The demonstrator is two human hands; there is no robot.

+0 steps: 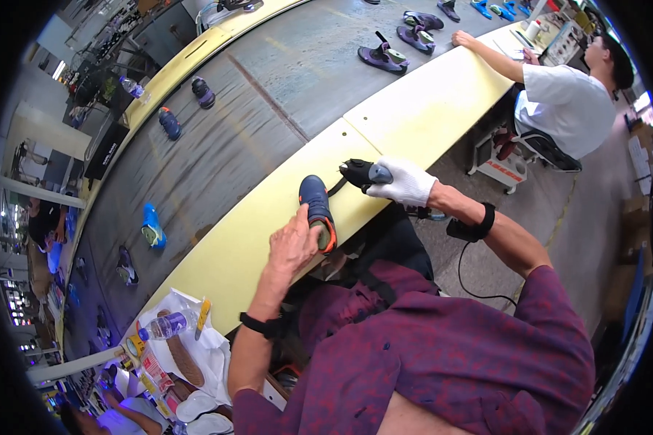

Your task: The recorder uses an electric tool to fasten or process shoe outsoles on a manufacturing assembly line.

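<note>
On the pale yellow worktop in front of me lies a dark navy shoe (313, 199) with orange at its heel and collar, toe pointing away. My bare left hand (294, 243) grips it around the opening, fingers along its upper. To the right of the shoe, my right hand (408, 183) wears a white knit glove and is closed on a black handheld tool (357, 173) with a grey part by the palm. The tool's front end points left, above the worktop and apart from the shoe. A dark cord runs between the tool and the shoe's side.
Beyond the worktop (457, 98) runs a grey conveyor belt (268, 65) carrying several shoes, among them a blue shoe (152, 226). At left lie a plastic bottle (168, 326) and a yellow cutter (203, 317). A person in a white shirt (569, 105) sits at far right.
</note>
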